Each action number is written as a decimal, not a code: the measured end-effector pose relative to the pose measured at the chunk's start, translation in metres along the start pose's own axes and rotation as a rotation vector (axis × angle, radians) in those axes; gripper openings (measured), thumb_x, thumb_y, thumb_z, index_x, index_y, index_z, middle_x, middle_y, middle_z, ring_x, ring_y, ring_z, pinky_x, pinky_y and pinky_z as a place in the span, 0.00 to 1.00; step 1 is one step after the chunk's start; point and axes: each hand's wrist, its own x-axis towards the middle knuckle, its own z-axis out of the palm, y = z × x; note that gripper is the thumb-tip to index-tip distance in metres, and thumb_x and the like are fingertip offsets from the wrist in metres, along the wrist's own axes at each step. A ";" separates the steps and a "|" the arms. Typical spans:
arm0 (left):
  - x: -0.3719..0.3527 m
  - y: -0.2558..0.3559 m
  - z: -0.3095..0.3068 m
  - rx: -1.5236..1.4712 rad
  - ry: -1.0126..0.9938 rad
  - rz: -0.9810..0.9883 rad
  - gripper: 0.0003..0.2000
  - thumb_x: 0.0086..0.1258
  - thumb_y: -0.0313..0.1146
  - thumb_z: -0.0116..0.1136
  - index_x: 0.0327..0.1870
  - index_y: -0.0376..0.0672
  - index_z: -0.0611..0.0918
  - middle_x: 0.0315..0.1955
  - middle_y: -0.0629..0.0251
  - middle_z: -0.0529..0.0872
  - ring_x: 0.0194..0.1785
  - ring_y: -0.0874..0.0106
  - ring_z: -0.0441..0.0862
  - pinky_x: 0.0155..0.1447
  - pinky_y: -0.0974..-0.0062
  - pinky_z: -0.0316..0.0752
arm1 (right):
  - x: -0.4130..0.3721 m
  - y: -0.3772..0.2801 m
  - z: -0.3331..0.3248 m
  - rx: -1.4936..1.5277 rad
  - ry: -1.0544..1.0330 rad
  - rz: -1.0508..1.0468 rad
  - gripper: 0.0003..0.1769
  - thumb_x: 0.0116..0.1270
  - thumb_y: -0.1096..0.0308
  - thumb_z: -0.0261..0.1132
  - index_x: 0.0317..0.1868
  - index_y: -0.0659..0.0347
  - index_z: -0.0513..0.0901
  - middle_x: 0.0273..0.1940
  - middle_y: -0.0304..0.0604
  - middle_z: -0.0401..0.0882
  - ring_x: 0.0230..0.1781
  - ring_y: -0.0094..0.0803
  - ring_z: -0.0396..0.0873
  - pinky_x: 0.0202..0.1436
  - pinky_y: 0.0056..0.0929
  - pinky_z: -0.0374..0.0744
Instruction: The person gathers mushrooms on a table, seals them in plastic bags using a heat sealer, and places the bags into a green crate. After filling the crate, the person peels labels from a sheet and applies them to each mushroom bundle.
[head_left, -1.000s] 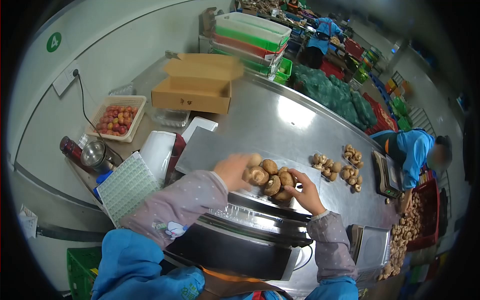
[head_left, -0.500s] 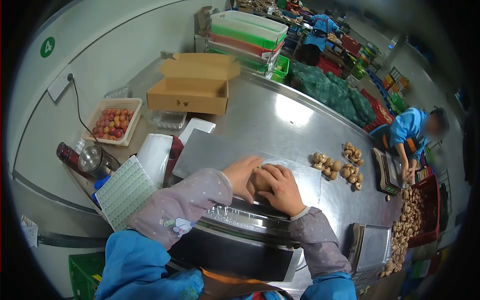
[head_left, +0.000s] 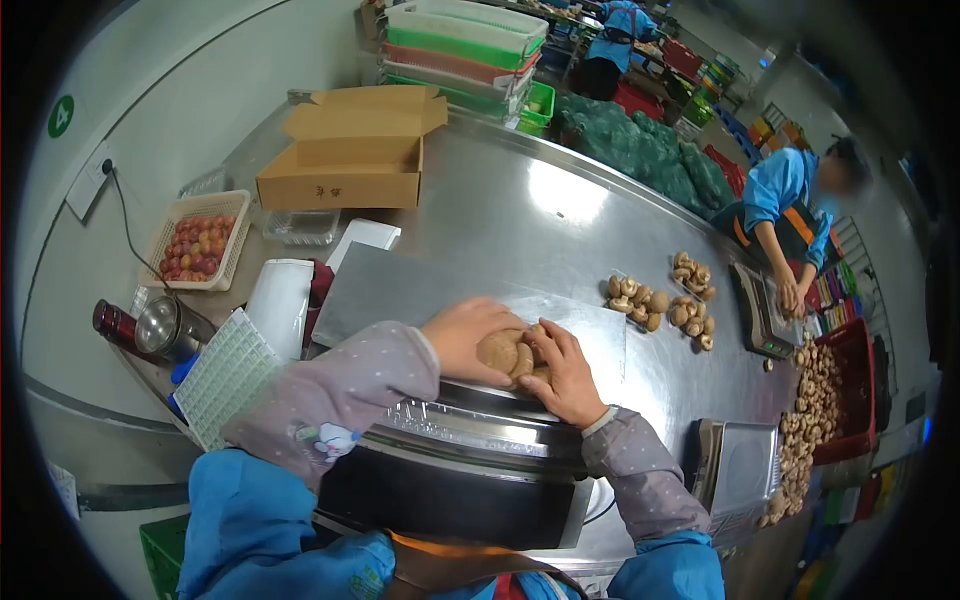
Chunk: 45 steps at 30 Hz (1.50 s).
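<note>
Mushrooms (head_left: 508,353) between both hands (head_left: 472,340) — cardboard box (head_left: 340,172) beyond, lid up.

1. A shiny metal table (head_left: 480,210) carries an open cardboard box (head_left: 345,190) and a white basket (head_left: 236,246) of reddish fruit.
2. Small mushroom groups (head_left: 637,303) lie on it.
3. Two scales (head_left: 747,465) stand near a loose mushroom heap (head_left: 805,425).

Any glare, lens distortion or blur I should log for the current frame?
Head view: strong fisheye bending, plainest along the wall, with darkened corners. Head view: a blown-out white glare patch on the steel table. Head view: the co-worker has a smeared head area, while the left hand, right hand and mushrooms between them look fairly clear.
</note>
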 end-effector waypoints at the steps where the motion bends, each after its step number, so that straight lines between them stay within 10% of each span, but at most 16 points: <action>1: -0.003 0.000 -0.003 -0.010 -0.019 0.025 0.38 0.45 0.48 0.72 0.62 0.54 0.71 0.61 0.55 0.69 0.67 0.52 0.59 0.70 0.55 0.54 | -0.002 0.002 0.000 0.006 0.008 0.012 0.34 0.57 0.54 0.65 0.62 0.60 0.67 0.64 0.57 0.60 0.64 0.54 0.60 0.67 0.45 0.61; 11: -0.003 -0.004 0.004 0.034 0.038 0.030 0.38 0.41 0.47 0.73 0.59 0.54 0.72 0.59 0.55 0.69 0.65 0.54 0.62 0.67 0.57 0.56 | -0.014 -0.020 -0.037 -0.239 -0.184 0.192 0.34 0.49 0.46 0.70 0.51 0.59 0.74 0.39 0.49 0.74 0.44 0.43 0.72 0.46 0.37 0.73; 19: -0.003 0.002 0.001 0.058 0.025 0.009 0.39 0.40 0.49 0.73 0.59 0.53 0.72 0.60 0.57 0.69 0.66 0.54 0.60 0.68 0.55 0.55 | -0.023 0.013 -0.022 0.210 0.030 0.085 0.33 0.42 0.75 0.75 0.52 0.59 0.74 0.49 0.44 0.75 0.49 0.38 0.73 0.50 0.31 0.74; 25: -0.005 -0.002 0.002 0.218 -0.029 -0.034 0.48 0.40 0.54 0.73 0.67 0.53 0.63 0.65 0.52 0.62 0.71 0.50 0.52 0.70 0.52 0.49 | -0.023 0.007 -0.047 0.256 -0.080 0.041 0.37 0.44 0.65 0.78 0.56 0.58 0.71 0.57 0.45 0.69 0.48 0.35 0.73 0.47 0.29 0.75; 34: -0.003 -0.010 0.007 0.033 -0.010 -0.062 0.46 0.45 0.57 0.69 0.66 0.47 0.64 0.64 0.49 0.63 0.70 0.51 0.54 0.71 0.57 0.48 | -0.004 0.026 -0.028 0.152 -0.010 -0.043 0.45 0.50 0.55 0.71 0.66 0.62 0.63 0.66 0.54 0.61 0.66 0.51 0.59 0.69 0.43 0.58; 45: 0.002 -0.020 0.011 0.003 0.042 -0.005 0.45 0.33 0.45 0.77 0.58 0.42 0.68 0.52 0.53 0.68 0.59 0.55 0.65 0.66 0.60 0.59 | 0.017 0.038 0.020 0.103 0.198 -0.203 0.38 0.40 0.52 0.67 0.53 0.65 0.72 0.51 0.59 0.71 0.53 0.58 0.68 0.58 0.50 0.66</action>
